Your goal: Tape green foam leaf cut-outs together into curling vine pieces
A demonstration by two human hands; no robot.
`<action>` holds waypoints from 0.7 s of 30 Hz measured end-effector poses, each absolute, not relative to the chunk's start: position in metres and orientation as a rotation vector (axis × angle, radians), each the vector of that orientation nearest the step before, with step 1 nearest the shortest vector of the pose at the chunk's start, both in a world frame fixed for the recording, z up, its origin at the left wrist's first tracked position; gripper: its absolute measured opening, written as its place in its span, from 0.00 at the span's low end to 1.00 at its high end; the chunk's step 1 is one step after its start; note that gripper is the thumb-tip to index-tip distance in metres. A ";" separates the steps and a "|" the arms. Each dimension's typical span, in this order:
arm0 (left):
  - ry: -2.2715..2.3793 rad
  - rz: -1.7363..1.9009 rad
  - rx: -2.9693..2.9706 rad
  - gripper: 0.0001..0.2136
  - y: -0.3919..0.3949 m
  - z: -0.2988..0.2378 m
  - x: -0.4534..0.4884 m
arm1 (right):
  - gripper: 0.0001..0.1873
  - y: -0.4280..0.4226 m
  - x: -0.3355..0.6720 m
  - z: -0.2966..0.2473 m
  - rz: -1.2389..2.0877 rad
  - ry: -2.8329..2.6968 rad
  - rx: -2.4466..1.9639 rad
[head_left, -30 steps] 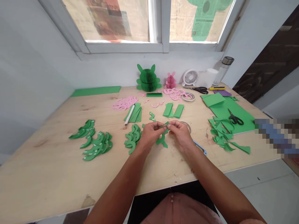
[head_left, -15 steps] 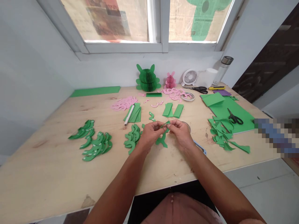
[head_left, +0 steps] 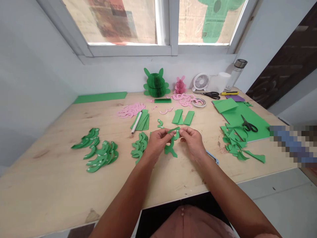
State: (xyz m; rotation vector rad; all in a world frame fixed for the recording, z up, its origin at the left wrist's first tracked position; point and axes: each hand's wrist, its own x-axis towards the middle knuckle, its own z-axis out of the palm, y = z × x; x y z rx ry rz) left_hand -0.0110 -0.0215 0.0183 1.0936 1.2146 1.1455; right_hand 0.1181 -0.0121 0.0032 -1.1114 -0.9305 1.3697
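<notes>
Both my hands meet over the middle of the wooden table [head_left: 49, 185]. My left hand [head_left: 156, 142] and my right hand [head_left: 193, 141] each pinch an end of a curved green paper cutout [head_left: 172, 130] held just above the table. Beneath it on the table lies another green curved piece [head_left: 170, 150]. A stack of similar green cutouts [head_left: 139, 147] sits just left of my left hand. A tape roll lies mostly hidden behind my right hand.
Two more piles of green cutouts [head_left: 99, 155] lie at the left. Green scraps [head_left: 235, 142], green sheets and black scissors [head_left: 248, 125] are at the right. Pink cutouts [head_left: 130, 110], a white glue stick [head_left: 136, 122], green [head_left: 156, 84] and pink paper figures, a small fan [head_left: 201, 81] and a bottle stand at the back.
My hands have lifted the green cutout slightly and drawn its ends a little apart; more of the strip shows between my fingers. The view has shifted slightly.
</notes>
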 end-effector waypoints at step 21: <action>1.314 1.163 1.100 0.10 -0.020 0.014 -0.011 | 0.08 -0.008 0.184 0.021 0.944 -1.258 -1.290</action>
